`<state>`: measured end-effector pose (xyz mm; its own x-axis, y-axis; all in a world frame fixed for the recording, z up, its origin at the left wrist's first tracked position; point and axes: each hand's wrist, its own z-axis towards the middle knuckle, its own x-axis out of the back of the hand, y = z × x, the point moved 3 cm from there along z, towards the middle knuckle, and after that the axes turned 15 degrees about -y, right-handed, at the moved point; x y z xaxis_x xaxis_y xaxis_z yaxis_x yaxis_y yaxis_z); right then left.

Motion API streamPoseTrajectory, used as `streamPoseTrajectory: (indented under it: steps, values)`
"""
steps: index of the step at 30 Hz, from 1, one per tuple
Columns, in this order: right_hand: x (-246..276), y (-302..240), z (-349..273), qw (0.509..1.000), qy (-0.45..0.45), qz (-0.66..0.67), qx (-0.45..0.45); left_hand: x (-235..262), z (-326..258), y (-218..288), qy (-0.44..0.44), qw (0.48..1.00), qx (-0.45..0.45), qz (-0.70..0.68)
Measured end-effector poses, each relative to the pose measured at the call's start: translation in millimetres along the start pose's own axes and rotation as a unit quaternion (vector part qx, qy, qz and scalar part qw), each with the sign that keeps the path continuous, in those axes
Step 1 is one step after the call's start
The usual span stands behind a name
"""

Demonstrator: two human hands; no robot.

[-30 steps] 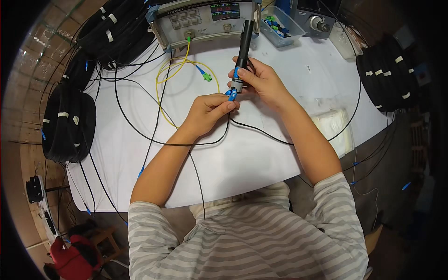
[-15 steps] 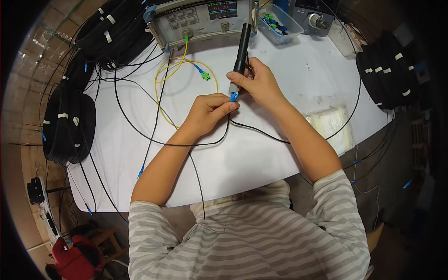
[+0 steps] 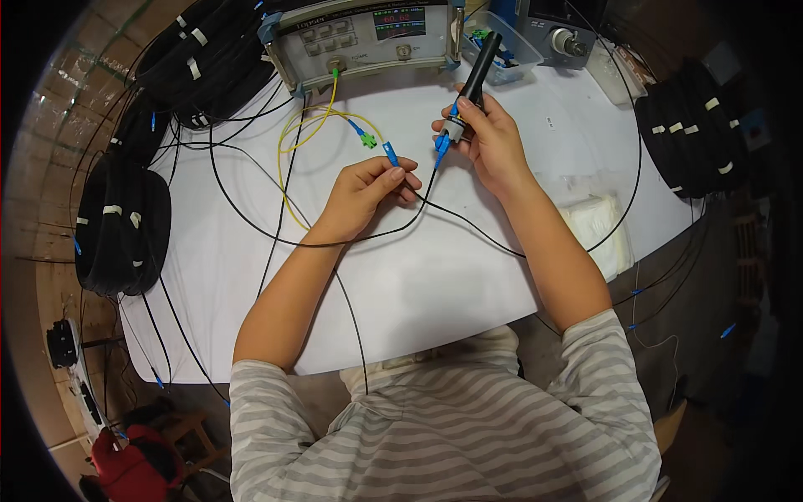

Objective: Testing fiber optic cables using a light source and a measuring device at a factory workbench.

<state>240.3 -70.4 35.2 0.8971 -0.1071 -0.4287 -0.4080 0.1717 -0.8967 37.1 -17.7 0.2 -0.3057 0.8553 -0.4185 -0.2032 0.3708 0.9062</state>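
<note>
My right hand (image 3: 489,142) grips a black pen-shaped tool (image 3: 478,71) upright, with a blue fibre connector (image 3: 440,144) plugged into its lower end. A black cable (image 3: 468,227) runs from that connector across the white table (image 3: 418,284). My left hand (image 3: 364,191) pinches a second blue connector (image 3: 391,154) on a black cable, a few centimetres left of the tool. A yellow patch cord (image 3: 301,134) with a green connector (image 3: 368,139) lies just beyond my left hand.
A grey test instrument (image 3: 368,33) with a display stands at the table's far edge, a clear plastic box (image 3: 510,46) beside it. Black cable coils lie at left (image 3: 121,222), far left (image 3: 201,58) and right (image 3: 694,134). A pack of white wipes (image 3: 598,230) sits at right.
My hands have come apart: the left hand drew its blue connector away to the left, and the right hand lifted the tool, which keeps a blue connector in its lower end.
</note>
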Motion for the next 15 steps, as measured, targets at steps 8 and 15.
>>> streamPoseTrajectory:
  steps: [8, 15]
  values:
    - [-15, -11, -5, 0.999, -0.043, -0.03, 0.015, -8, 4, 6, 0.064, 0.998, 0.008, 0.018]
    - [-16, -8, -6, 0.996, -0.057, 0.066, 0.01, -9, 2, -4, 0.028, 0.995, 0.016, 0.096]
